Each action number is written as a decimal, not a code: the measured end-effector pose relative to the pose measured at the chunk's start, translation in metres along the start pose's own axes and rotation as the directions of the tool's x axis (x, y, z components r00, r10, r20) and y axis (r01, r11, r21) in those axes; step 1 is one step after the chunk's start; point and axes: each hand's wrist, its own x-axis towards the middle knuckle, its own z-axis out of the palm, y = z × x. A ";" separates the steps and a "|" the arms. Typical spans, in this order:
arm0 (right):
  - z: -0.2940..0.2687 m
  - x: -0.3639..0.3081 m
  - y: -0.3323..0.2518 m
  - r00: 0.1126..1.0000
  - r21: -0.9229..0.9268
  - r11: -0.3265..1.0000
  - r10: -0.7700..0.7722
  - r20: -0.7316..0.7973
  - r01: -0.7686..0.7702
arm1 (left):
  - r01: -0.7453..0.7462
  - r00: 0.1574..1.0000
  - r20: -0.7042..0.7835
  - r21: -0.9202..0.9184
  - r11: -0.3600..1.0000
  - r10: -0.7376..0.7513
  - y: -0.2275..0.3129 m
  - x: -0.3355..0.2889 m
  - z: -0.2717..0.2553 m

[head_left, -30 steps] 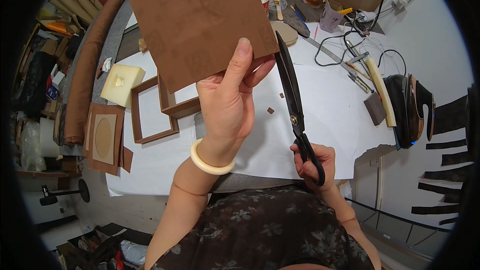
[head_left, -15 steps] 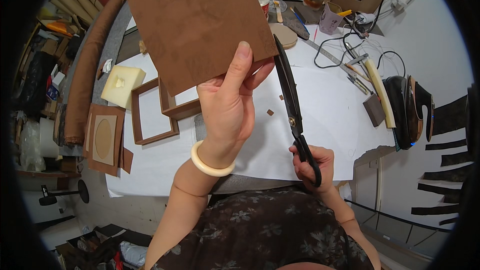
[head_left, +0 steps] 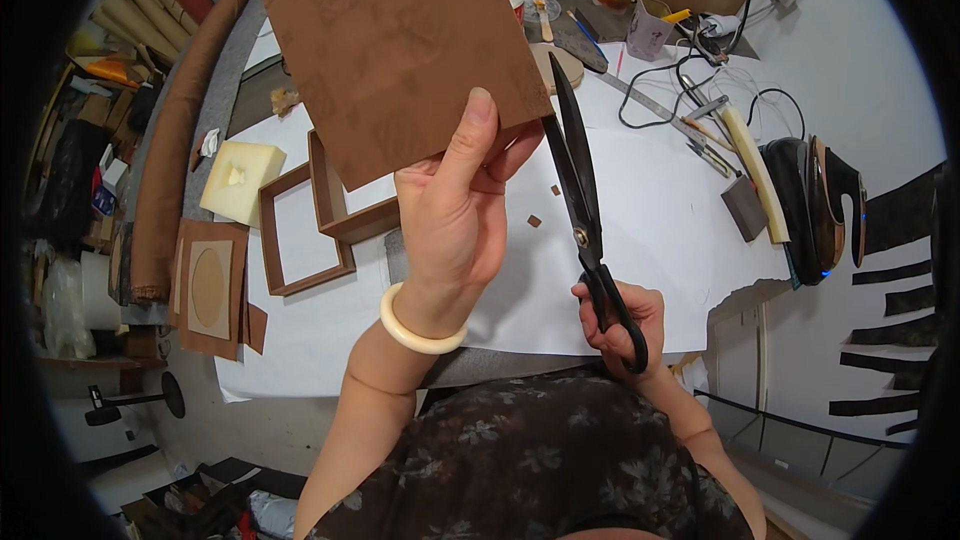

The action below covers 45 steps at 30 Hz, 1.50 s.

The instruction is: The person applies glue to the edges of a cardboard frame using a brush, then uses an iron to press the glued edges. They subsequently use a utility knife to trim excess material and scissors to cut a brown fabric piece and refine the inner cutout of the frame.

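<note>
My left hand (head_left: 455, 200) grips a flat brown sheet (head_left: 400, 55) by its lower right part, thumb on the face and fingers behind. The sheet is tilted and looks like leather or covered board, with faint darker patches. In my right hand (head_left: 622, 325) is a pair of long black scissors (head_left: 581, 200), the fingers in the handles. Their blades are slightly parted and point upward, beside the sheet's lower right corner. Two small brown offcuts (head_left: 535, 221) lie on the white paper (head_left: 490, 290) under the blades.
Brown box frames (head_left: 300, 285) and a pale yellow foam block (head_left: 248, 192) are on the left, near a rolled brown material (head_left: 170, 170). Along the right side lie a metal ruler (head_left: 640, 103), cables, a dark block (head_left: 744, 209) and a black iron (head_left: 800, 210).
The scissors' blades have opened from nearly closed at the sheet's corner. The sheet has shifted slightly, still in my left hand.
</note>
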 end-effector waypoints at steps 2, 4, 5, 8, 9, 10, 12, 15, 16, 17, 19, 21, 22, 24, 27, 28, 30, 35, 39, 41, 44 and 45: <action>0.001 0.000 0.000 1.000 -0.003 1.000 -0.001 -0.003 0.001 | -0.008 1.000 -0.009 0.007 1.000 0.008 -0.001 -0.001 0.000; 0.001 0.000 0.000 1.000 -0.008 1.000 0.007 -0.017 -0.007 | -0.023 1.000 -0.019 0.022 0.999 0.024 -0.001 -0.002 0.001; 0.001 0.000 0.000 1.000 -0.010 1.000 0.006 -0.016 -0.006 | -0.034 0.999 -0.025 0.034 0.999 0.035 -0.002 -0.002 0.002; 0.002 -0.001 0.000 1.000 -0.014 1.000 0.002 -0.017 -0.002 | -0.055 0.998 -0.028 0.043 0.998 0.056 -0.003 -0.003 0.003; 0.002 -0.001 0.000 1.000 -0.015 1.000 0.001 -0.022 -0.002 | -0.060 0.998 -0.027 0.042 0.997 0.061 -0.003 -0.003 0.003; 0.003 -0.001 0.000 1.000 -0.015 1.000 0.001 -0.025 -0.001 | -0.061 0.998 -0.026 0.043 0.997 0.062 -0.003 -0.003 0.003; 0.002 0.000 0.001 1.000 -0.004 1.000 0.000 -0.019 0.000 | -0.063 0.998 -0.023 0.044 0.997 0.064 -0.003 -0.003 0.002; 0.002 0.000 0.001 1.000 -0.007 1.000 0.008 -0.020 -0.008 | -0.073 0.997 -0.031 0.052 0.996 0.075 -0.002 -0.003 0.003; 0.003 0.000 0.001 1.000 -0.011 1.000 0.010 -0.024 -0.010 | -0.071 0.997 -0.031 0.052 0.996 0.073 -0.002 -0.003 0.003; 0.003 0.000 0.001 1.000 -0.014 1.000 0.010 -0.027 -0.010 | -0.070 0.997 -0.031 0.053 0.996 0.071 -0.002 -0.002 0.004; 0.004 0.000 0.001 0.999 -0.019 1.000 0.009 -0.033 -0.010 | -0.066 0.997 -0.032 0.063 0.996 0.068 -0.002 -0.002 0.003; 0.004 0.000 0.001 0.999 -0.020 1.000 0.011 -0.035 -0.012 | -0.062 0.997 -0.032 0.082 0.995 0.065 -0.003 -0.002 0.000; 0.004 -0.001 0.001 0.999 -0.021 1.000 0.012 -0.039 -0.013 | -0.071 0.997 -0.036 0.076 0.995 0.074 -0.003 -0.002 0.001; 0.004 -0.001 0.000 0.998 -0.048 0.999 -0.004 -0.057 0.002 | -0.084 0.995 -0.043 0.063 0.994 0.087 -0.004 0.000 0.005; -0.007 0.000 -0.006 0.980 -0.261 0.964 -0.100 -0.175 0.052 | -0.124 0.990 -0.060 0.097 0.988 0.130 0.002 0.009 -0.002; -0.020 0.001 -0.008 0.960 -0.345 0.937 -0.141 -0.242 0.050 | -0.150 0.984 -0.079 0.107 0.983 0.158 0.006 0.014 -0.009; -0.060 0.008 -0.009 0.891 -0.530 0.847 -0.206 -0.405 -0.045 | -0.180 0.980 -0.067 0.105 0.978 0.188 0.015 0.020 -0.022; -0.132 0.016 -0.005 0.883 -0.942 0.192 -0.338 -0.327 -0.276 | -0.245 0.967 -0.027 0.173 0.954 0.253 0.027 0.027 -0.025; -0.146 0.020 -0.006 0.925 -0.962 -0.205 -0.367 -0.096 -0.181 | -0.255 0.962 -0.064 0.146 0.956 0.267 0.032 0.031 -0.036; -0.121 0.043 -0.022 0.962 -0.937 -0.290 -0.243 -0.122 -0.192 | -0.278 0.955 -0.059 0.166 0.946 0.290 0.040 0.029 -0.043; -0.109 0.100 -0.004 0.965 -0.993 0.052 -0.246 0.089 0.105 | -0.277 0.957 -0.043 0.173 0.945 0.288 0.041 0.033 -0.045; -0.109 0.121 0.010 0.963 -0.985 0.160 -0.267 0.022 0.066 | -0.271 0.960 -0.027 0.161 0.949 0.278 0.039 0.035 -0.041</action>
